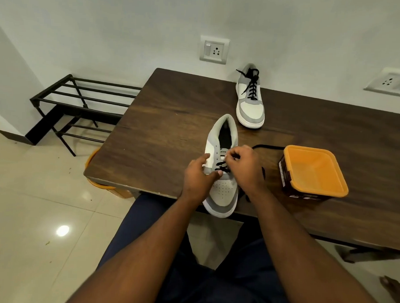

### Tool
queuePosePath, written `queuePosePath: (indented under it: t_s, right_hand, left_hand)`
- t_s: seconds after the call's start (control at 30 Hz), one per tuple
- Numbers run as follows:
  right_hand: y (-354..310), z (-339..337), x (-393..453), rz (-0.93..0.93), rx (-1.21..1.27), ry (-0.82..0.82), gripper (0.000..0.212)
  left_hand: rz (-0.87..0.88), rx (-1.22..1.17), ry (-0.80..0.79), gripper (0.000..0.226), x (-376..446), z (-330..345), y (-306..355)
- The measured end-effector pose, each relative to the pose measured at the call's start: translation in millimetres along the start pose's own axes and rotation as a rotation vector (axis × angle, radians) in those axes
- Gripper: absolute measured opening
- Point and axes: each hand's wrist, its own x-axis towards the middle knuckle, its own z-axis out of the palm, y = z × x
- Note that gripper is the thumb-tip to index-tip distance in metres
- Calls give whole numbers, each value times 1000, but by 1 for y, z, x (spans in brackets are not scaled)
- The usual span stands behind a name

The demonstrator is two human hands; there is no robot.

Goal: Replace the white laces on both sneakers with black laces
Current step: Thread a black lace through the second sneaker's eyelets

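Both forearms reach forward to the near sneaker (222,188), which lies at the tabletop (164,118) edge with its toe toward the person. The left hand (199,176) holds its side, thumb on the lower eyelets. The right hand (245,166) pinches the black lace (266,146), whose loose end trails beyond this hand. Only the lower rows are threaded, so the second shoe is in work. Farther beyond the hands stands the far sneaker (249,101), already laced black. Next, I think, the lace tip must enter the following eyelet.
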Motion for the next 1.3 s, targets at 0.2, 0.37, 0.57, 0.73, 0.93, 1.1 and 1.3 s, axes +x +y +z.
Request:
queuePosePath:
  t_s: [0.2, 0.37, 0.57, 0.73, 0.93, 1.1, 1.3]
  right_hand:
    - [3, 5, 3, -119, -224, -20, 15]
    - [3, 12, 4, -107, -284, -86, 19]
    - [6, 17, 11, 172, 112, -163, 14]
    - [12, 15, 13, 433, 538, -275, 13]
    - [15, 9, 11, 439, 629, -339, 13]
    - [14, 7, 2, 307, 518, -346, 19]
    - [35, 4, -5, 74, 53, -278, 32]
  left_hand:
    - [85, 114, -16, 64, 5, -1, 1]
    - [161, 157, -9, 57, 4, -2, -4]
    - [146, 180, -19, 59, 8, -3, -6]
    - [108, 179, -18, 38, 12, -1, -8]
    - [-28, -311, 96, 6, 11, 4, 4]
    - [-51, -280, 200, 6, 7, 15, 2]
    - [-371, -1177, 530, 20, 28, -22, 20]
